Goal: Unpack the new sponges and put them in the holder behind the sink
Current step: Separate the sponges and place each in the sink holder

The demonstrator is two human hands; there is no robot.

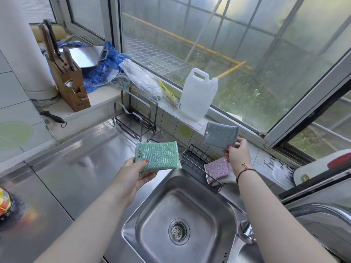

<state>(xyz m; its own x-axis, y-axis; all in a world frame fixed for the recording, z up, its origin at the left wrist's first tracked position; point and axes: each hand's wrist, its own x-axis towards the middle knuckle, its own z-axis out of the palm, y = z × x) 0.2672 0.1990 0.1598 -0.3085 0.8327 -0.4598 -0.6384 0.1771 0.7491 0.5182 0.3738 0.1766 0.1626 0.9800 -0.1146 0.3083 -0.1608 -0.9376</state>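
Progress: 1 pink woven sponge (217, 168) already lies in the black wire holder (191, 158) behind the steel sink (178, 221). 2 remain, both unwrapped.

Left hand (135, 175): arm extended, closed on the lower corner of the green woven sponge (157, 155), held flat beside the holder.

Right hand (237, 153): wrist raised, fingertips pinching the lower edge of the grey woven sponge (221, 134) above the holder.

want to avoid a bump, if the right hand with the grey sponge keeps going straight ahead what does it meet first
Probably the tiled ledge under the window, near the white jug; the right hand and grey sponge are above the holder, though depth is unclear.
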